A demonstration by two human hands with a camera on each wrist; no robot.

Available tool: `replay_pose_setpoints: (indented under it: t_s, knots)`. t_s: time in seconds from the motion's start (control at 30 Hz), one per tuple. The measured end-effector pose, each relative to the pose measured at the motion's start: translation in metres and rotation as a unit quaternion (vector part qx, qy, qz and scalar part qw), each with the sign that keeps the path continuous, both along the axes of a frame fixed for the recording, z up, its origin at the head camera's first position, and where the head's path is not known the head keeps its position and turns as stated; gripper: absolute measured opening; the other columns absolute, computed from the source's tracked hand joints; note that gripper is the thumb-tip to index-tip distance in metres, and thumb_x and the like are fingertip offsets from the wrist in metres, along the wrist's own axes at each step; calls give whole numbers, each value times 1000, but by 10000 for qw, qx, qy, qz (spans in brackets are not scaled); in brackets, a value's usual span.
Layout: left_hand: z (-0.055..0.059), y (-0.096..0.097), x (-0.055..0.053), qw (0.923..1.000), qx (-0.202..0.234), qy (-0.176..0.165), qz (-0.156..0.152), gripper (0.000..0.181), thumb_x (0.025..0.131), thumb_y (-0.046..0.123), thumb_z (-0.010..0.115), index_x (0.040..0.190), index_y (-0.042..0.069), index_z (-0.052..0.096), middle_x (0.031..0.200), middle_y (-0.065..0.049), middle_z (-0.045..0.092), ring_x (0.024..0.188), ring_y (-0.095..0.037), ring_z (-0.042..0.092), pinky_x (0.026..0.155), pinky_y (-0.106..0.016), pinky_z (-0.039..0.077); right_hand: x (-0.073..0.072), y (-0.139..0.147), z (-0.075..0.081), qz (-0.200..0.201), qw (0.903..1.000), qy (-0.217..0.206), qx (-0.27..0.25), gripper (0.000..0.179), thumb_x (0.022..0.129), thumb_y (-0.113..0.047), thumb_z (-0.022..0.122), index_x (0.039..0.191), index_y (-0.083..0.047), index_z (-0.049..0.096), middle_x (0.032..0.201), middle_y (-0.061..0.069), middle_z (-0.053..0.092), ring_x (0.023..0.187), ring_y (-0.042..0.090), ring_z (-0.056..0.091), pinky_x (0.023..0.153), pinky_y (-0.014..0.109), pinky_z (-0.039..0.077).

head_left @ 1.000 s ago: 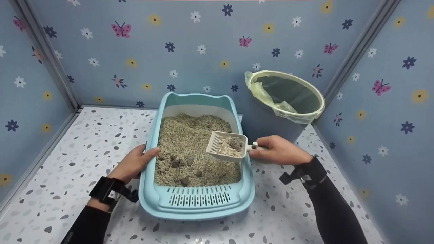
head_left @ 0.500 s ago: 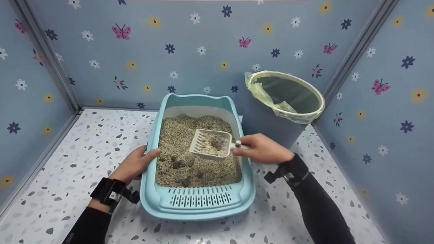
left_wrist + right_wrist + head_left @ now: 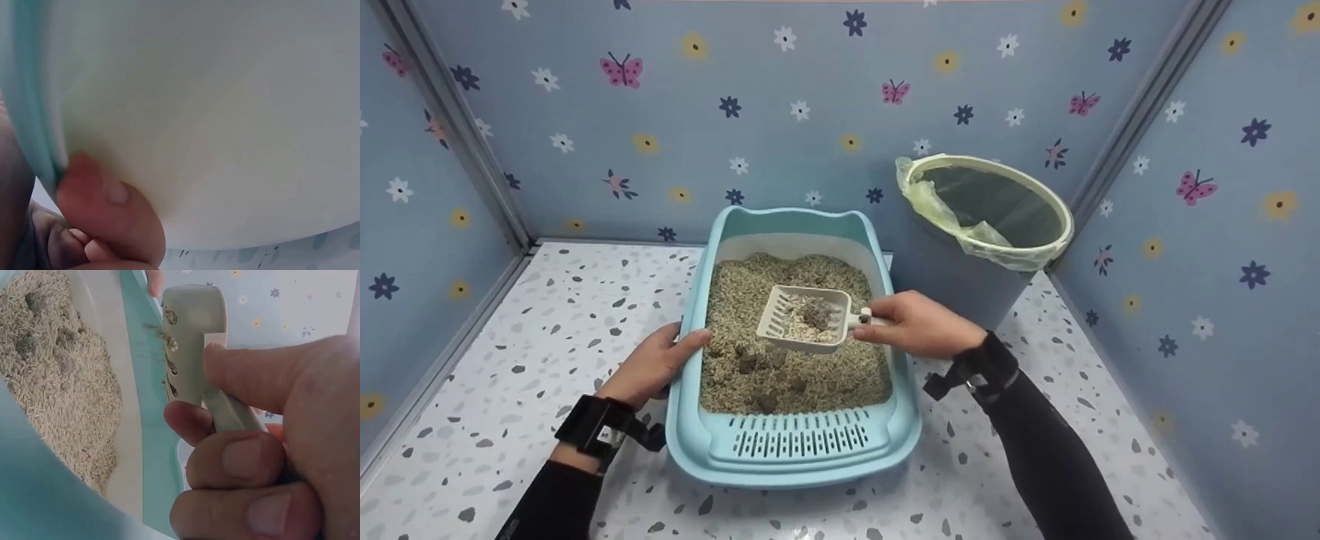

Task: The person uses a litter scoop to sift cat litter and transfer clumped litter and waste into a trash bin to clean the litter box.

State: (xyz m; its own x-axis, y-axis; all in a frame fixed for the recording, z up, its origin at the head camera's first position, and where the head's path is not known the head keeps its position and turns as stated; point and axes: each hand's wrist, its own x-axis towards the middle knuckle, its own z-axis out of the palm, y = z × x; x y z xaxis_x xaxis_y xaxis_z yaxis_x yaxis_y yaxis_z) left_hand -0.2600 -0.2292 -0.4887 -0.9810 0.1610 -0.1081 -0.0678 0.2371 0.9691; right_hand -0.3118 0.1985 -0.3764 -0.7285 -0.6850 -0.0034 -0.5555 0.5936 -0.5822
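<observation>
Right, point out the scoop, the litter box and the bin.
scoop (image 3: 810, 347), head view, the near side wall of its pan
litter box (image 3: 795, 469), head view, the front rim
bin (image 3: 960, 279), head view, the outer wall below the bag's edge

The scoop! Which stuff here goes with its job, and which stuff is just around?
For the job:
scoop, in the right hand
litter box, gripped by the left hand
litter and dark clumps
bin, probably, standing open nearby

Just around:
flowery walls
speckled surface under the box
black wristbands
</observation>
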Motion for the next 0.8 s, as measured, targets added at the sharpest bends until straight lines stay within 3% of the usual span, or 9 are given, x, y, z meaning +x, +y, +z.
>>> replay_pose_setpoints:
  t_s: [0.1, 0.23, 0.33, 0.47, 0.57, 0.8]
  knots:
    - [-1, 1, -1, 10000, -2, 8, -3, 68, 112, 55, 64, 143, -5, 51, 87, -11, 68, 60, -16, 65, 45, -26, 50, 3, 19, 1, -146, 9999, 56, 58, 29, 107, -53, 74, 102, -24, 78, 82, -7, 68, 70, 14, 62, 66, 34, 55]
    - [-2, -1, -2, 10000, -9, 89, -8, 73, 113, 54, 63, 150, -7, 47, 98, -18, 71, 75, -27, 76, 56, -38, 65, 7, 42, 5, -381, 9988, 258, 158, 30, 106, -49, 77, 93, -21, 73, 77, -7, 64, 67, 12, 60, 64, 32, 53]
    - [-2, -3, 0, 10000, 16, 64, 55, 76, 113, 54, 62, 154, -6, 45, 102, -21, 71, 81, -34, 79, 64, -45, 69, 6, 32, 5, -292, 9990, 294, 150, 30, 106, -50, 77, 95, -22, 75, 77, -8, 64, 66, 11, 59, 64, 32, 53]
    - [-5, -5, 2, 9999, 17, -26, 112, 72, 114, 53, 62, 154, -5, 47, 98, -21, 71, 76, -31, 77, 58, -42, 66, 3, 0, 2, 73, 9996, 228, 148, 33, 106, -53, 74, 96, -22, 74, 77, -9, 62, 65, 10, 56, 61, 32, 51]
    - [-7, -4, 1, 10000, 79, -7, 52, 69, 115, 49, 61, 153, -6, 47, 97, -19, 71, 76, -30, 77, 58, -41, 66, 3, -7, 1, 230, 9994, 215, 146, 34, 107, -52, 74, 93, -21, 72, 76, -10, 59, 64, 9, 54, 60, 31, 49]
    - [-1, -1, -2, 10000, 73, 58, 10, 67, 114, 50, 62, 147, -6, 49, 99, -22, 70, 82, -37, 79, 64, -48, 69, 10, 38, 6, -108, 9997, 117, 167, 30, 105, -49, 78, 91, -23, 72, 75, -10, 59, 64, 8, 54, 61, 29, 49]
